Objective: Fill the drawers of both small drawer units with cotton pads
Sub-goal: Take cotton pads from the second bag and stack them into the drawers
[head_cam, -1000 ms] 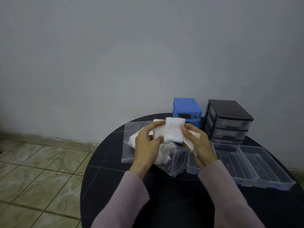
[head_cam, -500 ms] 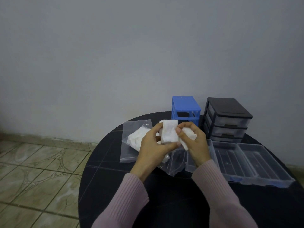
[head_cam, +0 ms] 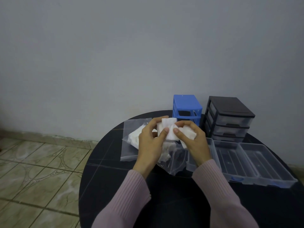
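Both hands hold a small stack of white cotton pads (head_cam: pixel 170 131) above the round black table (head_cam: pixel 115 178). My left hand (head_cam: pixel 152 142) pinches the stack's left side and my right hand (head_cam: pixel 193 139) pinches its right side. Under the hands lie clear plastic bags (head_cam: pixel 133 140) with more white pads inside. Behind stands a blue drawer unit (head_cam: pixel 186 107) with its slots showing dark. Right of it is a black drawer unit (head_cam: pixel 228 119) with smoky drawers in it. Clear drawers (head_cam: pixel 250 162) lie side by side on the table at the right.
A grey wall rises just behind the table. Tiled floor (head_cam: pixel 37 170) shows at the left, below the table's edge. The near part of the table shows bare black surface.
The stack of pads has been drawn tighter between both hands and the thumbs now press on its front. The view has shifted slightly.
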`<state>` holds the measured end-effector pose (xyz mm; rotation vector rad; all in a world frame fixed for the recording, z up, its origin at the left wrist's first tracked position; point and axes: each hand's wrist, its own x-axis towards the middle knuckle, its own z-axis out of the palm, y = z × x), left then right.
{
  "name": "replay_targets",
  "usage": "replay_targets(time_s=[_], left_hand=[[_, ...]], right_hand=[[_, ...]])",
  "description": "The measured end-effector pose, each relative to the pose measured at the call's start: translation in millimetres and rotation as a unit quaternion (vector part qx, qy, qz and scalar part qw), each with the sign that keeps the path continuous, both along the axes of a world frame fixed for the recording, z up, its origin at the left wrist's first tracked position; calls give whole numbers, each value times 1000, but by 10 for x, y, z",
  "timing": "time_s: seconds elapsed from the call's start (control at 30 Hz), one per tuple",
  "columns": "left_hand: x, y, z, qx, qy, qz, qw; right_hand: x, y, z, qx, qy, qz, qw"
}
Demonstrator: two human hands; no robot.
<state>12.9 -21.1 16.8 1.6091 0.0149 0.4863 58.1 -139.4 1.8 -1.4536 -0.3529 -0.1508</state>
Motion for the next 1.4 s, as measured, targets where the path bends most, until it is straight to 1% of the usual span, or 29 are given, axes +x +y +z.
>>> replay_targets(time_s=[0.13, 0.27, 0.37, 0.43, 0.5, 0.6, 0.7, 0.8, 0.9, 0.97, 1.03, 1.13, 1.27, 1.4], left_hand=[[11, -16, 38, -22, -7, -15, 1000], [-5, -32, 44, -65, -11, -32, 997], [-5, -20, 51, -83, -16, -44, 995], [-2, -9, 50, -75, -17, -47, 996], [-9, 6, 45, -40, -15, -50, 998], [-31, -3, 66, 0, -13, -87, 996], [-40, -38, 81, 6, -15, -113, 994], [-39, -48, 67, -4, -17, -113, 993], [-31, -57, 48, -8, -16, -110, 994], [-26, -65, 34, -8, -16, -107, 994], [-24, -70, 24, -10, -17, -101, 995], [-29, -74, 26, -5, -23, -85, 996], [-7, -61, 15, -6, -16, -67, 998], [-3, -67, -2, 14, 2, -60, 998]], right_hand=[[19, 10, -7, 4, -11, -12, 1000], [21, 19, -12, 25, 13, 1, 1000], [16, 23, -18, 9, 34, 20, 999], [7, 26, -16, 3, 21, 11, 1000], [-6, 30, 2, 4, -7, -4, 1000], [-24, 34, 30, 19, -32, 7, 999], [-41, 40, 34, 26, -41, 14, 999], [-50, 45, 33, 45, -43, 7, 998], [-65, 53, 20, 33, -54, 2, 998], [-76, 59, 15, 20, -82, 1, 996], [-88, 76, 15, -13, -121, -7, 993], [-88, 120, -25, -74, -163, -51, 983], [-47, 158, -94, -128, -256, -145, 947], [-29, 154, -115, -201, -299, -163, 918]])
